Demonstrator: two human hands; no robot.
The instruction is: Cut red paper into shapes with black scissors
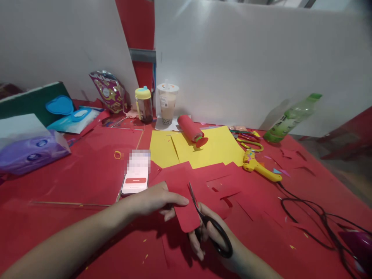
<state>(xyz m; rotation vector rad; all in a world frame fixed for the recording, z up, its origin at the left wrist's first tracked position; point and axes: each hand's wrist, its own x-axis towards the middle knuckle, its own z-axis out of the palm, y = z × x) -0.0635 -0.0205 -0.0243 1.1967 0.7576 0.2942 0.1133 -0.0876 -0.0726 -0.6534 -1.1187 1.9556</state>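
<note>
My left hand [167, 199] pinches a piece of red paper [187, 217] with a rounded lower corner, thumb on top and fingers beneath. In my right hand [210, 228] is a pair of scissors [216, 234] with black handles, its blades pointing up and away at the right edge of that paper. The scissors' lower handle is partly hidden by the paper and fingers. Red paper sheets [209, 174] and cut scraps lie just beyond both hands. Left of them, a lit phone [135, 181] rests on the red table.
Yellow sheets [203, 151] lie behind, with a red cylinder [190, 129] on them. A yellow glue gun [261, 168] and its black cable [305, 205] are at right, near a green bottle [293, 118]. A drink cup [167, 102] and yellow-lidded bottle [143, 104] stand by the white board.
</note>
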